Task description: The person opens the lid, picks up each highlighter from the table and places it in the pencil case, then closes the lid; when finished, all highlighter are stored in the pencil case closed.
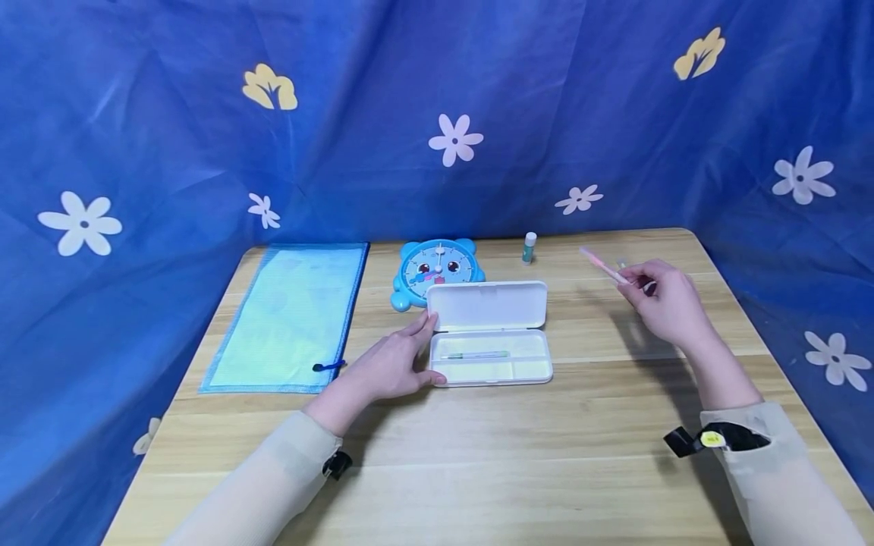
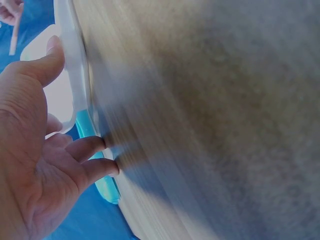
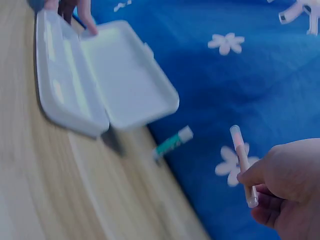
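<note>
A white pencil case (image 1: 492, 371) lies with its lid (image 1: 488, 305) raised and a slim green-and-clear pen (image 1: 478, 355) inside its rear compartment. My left hand (image 1: 392, 362) rests at the case's left side, fingers spread: the thumb touches the base's rim and the index finger the lid's edge. In the left wrist view, two other fingertips (image 2: 111, 167) reach down at the tabletop. Off to the right, my right hand (image 1: 665, 299) pinches a pink pen (image 3: 242, 160) between thumb and fingers, above the table.
Behind the lid stands a blue cartoon-faced toy clock (image 1: 437, 265). A small glue stick (image 1: 529, 249) stands upright near the back edge. At the left lies a light-blue mesh pouch (image 1: 287, 318) with a dark zip pull. Blue flowered cloth (image 1: 382, 91) hangs behind the wooden table (image 1: 478, 470).
</note>
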